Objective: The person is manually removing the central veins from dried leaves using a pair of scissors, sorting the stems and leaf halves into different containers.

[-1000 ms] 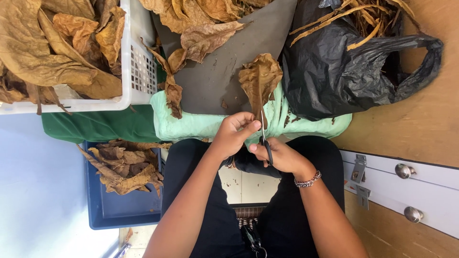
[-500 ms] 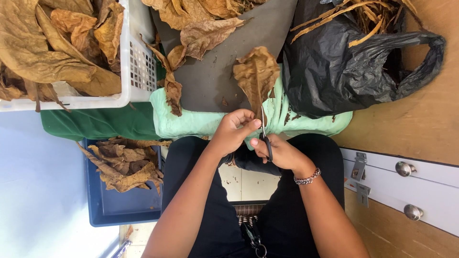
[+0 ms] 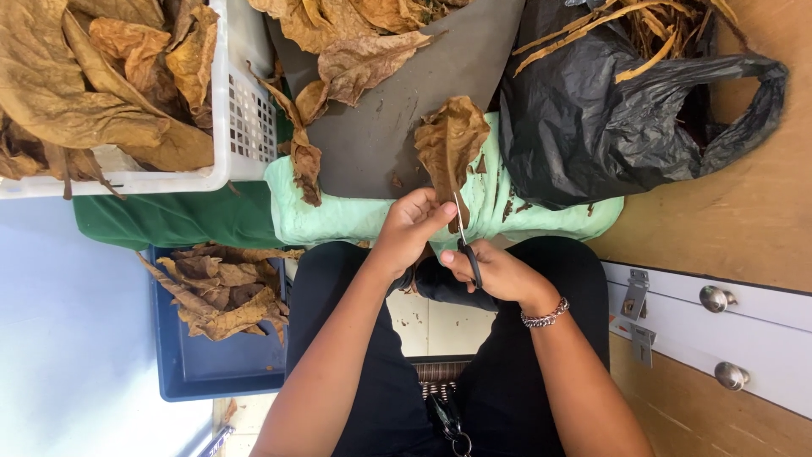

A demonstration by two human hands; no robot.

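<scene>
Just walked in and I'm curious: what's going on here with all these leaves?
A seated person's left hand pinches a dried brown leaf over a mint-green cloth pad, while the right hand works black-handled scissors along it. More leaves fill a white plastic basket and a blue bin.

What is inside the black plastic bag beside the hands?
The black plastic bag shows yellowish dried stems and leaf strips poking from its open top. Whatever lies deeper is hidden by the dark plastic.

Dry brown leaf [image 3: 451,140], perhaps scissors [image 3: 466,245]
</scene>
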